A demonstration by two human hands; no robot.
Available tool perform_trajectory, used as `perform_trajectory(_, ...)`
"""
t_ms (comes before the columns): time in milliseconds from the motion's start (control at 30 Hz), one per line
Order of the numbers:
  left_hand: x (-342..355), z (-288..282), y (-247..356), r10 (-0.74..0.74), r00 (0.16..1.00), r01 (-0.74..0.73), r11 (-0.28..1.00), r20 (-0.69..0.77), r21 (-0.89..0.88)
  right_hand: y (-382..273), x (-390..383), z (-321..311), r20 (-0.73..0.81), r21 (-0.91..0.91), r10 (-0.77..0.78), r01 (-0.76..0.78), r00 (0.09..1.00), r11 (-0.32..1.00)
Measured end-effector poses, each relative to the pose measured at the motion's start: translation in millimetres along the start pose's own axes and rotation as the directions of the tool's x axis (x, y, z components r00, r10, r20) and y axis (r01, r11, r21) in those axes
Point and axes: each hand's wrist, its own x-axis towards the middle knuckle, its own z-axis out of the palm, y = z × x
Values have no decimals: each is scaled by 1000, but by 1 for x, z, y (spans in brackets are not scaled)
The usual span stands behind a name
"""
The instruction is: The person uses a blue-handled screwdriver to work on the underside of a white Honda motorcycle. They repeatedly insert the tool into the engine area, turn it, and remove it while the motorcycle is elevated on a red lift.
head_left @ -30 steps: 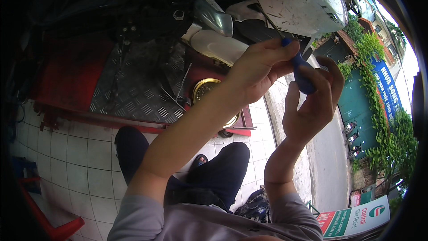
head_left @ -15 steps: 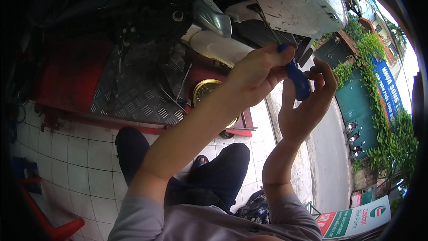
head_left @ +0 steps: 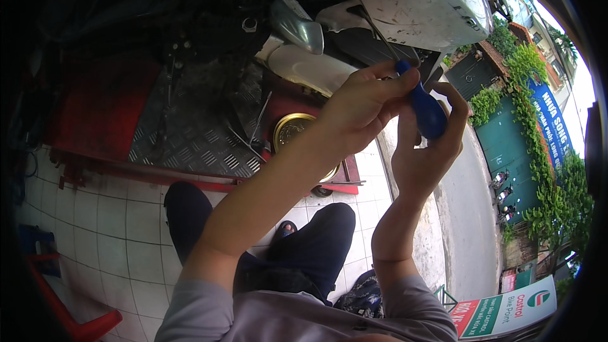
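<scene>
Leftward by a little, the right hand (head_left: 423,161) had shifted since a second ago. From the left, I saw a red platform (head_left: 101,107), its front edge divided from the person's knees (head_left: 190,206) by a narrow strip of white tile (head_left: 107,215). On it a gold-rimmed tin (head_left: 292,125) sat partly hidden by the left forearm (head_left: 272,183). Next, the left hand (head_left: 367,104) pinched the collar of a blue-handled screwdriver (head_left: 429,113), whose shaft rose along a white panel's (head_left: 418,12) lower edge. The right fingers curved about the handle's butt; whether they gripped, I couldn't tell. Outward of them, room opened toward the grey road (head_left: 465,215).
</scene>
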Motion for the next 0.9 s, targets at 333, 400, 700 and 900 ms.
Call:
perform_trajectory(333,0,7,2,-12,1000,12,1000,-4,-1,9,1,-5,89,-181,-118,133,989,974)
perform_trajectory(400,-1,4,2,-12,1000,12,1000,-21,10,-2,0,1,16,-7,19,-19,1000,1000)
perform_trajectory(700,-4,11,6,-9,998,10,1000,-62,24,8,-2,-2,4,-196,-129,127,992,972)
perform_trajectory(900,0,7,0,22,997,-21,1000,-73,8,-2,0,4,-77,105,67,-58,995,993)
